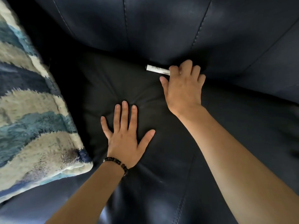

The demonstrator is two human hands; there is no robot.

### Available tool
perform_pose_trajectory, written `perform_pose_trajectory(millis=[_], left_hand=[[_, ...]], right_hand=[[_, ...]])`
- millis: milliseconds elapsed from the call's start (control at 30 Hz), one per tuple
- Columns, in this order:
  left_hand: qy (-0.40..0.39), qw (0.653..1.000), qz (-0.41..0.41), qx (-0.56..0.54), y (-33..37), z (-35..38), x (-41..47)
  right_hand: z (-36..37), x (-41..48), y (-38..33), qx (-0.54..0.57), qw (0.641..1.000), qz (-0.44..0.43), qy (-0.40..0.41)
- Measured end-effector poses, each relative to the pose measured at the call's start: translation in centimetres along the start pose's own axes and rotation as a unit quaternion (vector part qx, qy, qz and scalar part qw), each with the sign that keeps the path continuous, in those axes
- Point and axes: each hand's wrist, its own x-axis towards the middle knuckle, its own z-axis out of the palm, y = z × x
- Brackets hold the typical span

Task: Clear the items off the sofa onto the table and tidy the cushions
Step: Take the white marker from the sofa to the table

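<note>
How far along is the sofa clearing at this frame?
Done: nothing provable; the table is out of view. In hand: the right hand reaches a white tube lying in the sofa crease, fingers over its end, grip unclear; the left hand presses flat on the seat. Left: carrying the tube off and tidying the patterned cushion.

A single head-worn view looks forward and steeply down onto the sofa seat [161, 175], near enough that dark leather fills most of the frame. The backrest [161, 29] spans 12 o'clock; a patterned cushion [32, 118] crowds 9 o'clock (edges bend, wide-angle). The left hand [124, 136] sits near centre, the right hand [182, 88] on a white tube [157, 70] toward 1 o'clock.
</note>
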Motion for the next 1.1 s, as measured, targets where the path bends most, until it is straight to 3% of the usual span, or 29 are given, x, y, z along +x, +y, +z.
perform_pose_trajectory(millis=[133,333,467,633,733,867,1000,1100], left_hand=[[-0.018,1.000,-0.007,-0.009,0.1,-0.2,0.2],[-0.042,0.997,0.000,-0.059,-0.2,-4.3,-0.7],[-0.006,0.982,-0.016,-0.188,0.7,-11.7,-4.3],[-0.023,0.967,0.035,-0.251,5.5,-26.6,-15.7],[-0.002,0.955,0.045,-0.292,8.2,-36.2,-22.7],[0.070,0.942,0.062,-0.322,10.0,-46.5,-29.2],[0.138,0.925,0.091,-0.341,9.8,-53.0,-33.0],[0.141,0.922,0.154,-0.327,8.8,-55.5,-34.2]], right_hand=[[-0.2,-0.7,0.0,0.041,0.999,0.004,0.005],[-4.6,-5.5,1.4,0.054,0.997,-0.006,-0.059],[-10.9,-13.1,3.2,0.181,0.977,0.033,-0.109],[-23.1,-24.1,6.2,0.283,0.944,0.113,-0.125],[-32.4,-29.7,8.1,0.351,0.921,0.150,-0.079],[-44.0,-34.7,10.4,0.420,0.891,0.164,0.050],[-51.7,-38.8,11.2,0.468,0.851,0.189,0.143],[-54.7,-41.5,10.6,0.505,0.819,0.208,0.177]])
